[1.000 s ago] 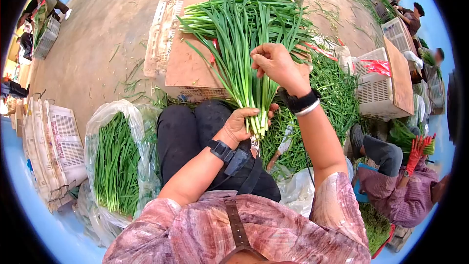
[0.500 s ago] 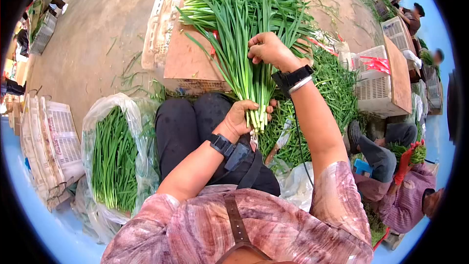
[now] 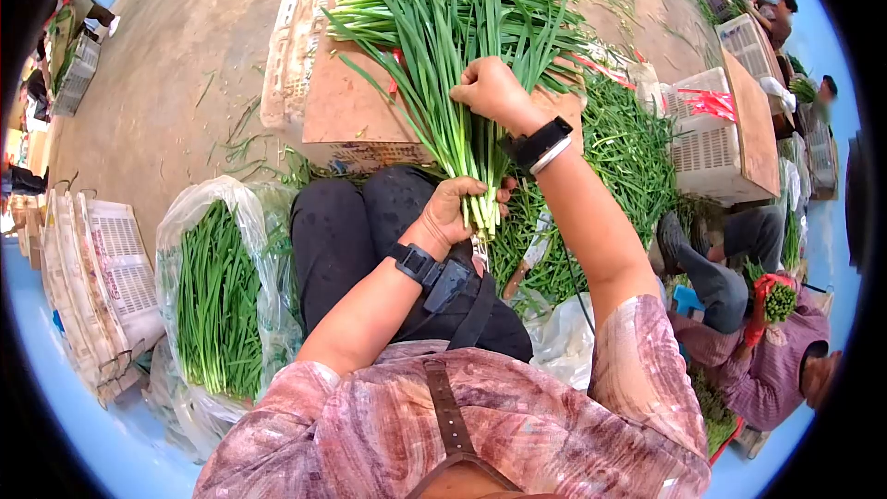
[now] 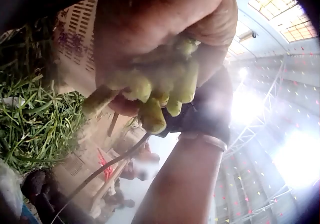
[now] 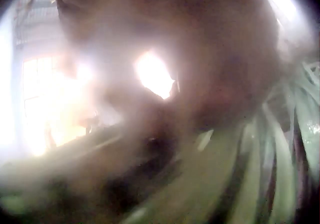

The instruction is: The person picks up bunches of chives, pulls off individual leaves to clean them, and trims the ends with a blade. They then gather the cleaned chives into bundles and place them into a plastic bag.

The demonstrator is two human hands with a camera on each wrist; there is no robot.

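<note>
Farther left now, the right hand (image 3: 499,94) bends over the leafy bunch (image 3: 445,137), pinching or not I cannot tell, the stalks (image 3: 467,164) running forward from the left hand (image 3: 447,210) gripping their pale ends (image 3: 479,214) beside the knees (image 3: 395,192).

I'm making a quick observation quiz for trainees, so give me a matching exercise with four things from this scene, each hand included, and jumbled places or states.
Things:
1. Left hand
2. Right hand
3. Knife
4. Clear plastic bag

Places or states:
A. Left of the person's legs, filled with long greens
B. Gripping the bunch near its pale stem ends
C. Lying on loose greens right of the legs
D. At the bunch's green leaves, fingers curled

Pairs: 1-B, 2-D, 3-C, 4-A
</note>
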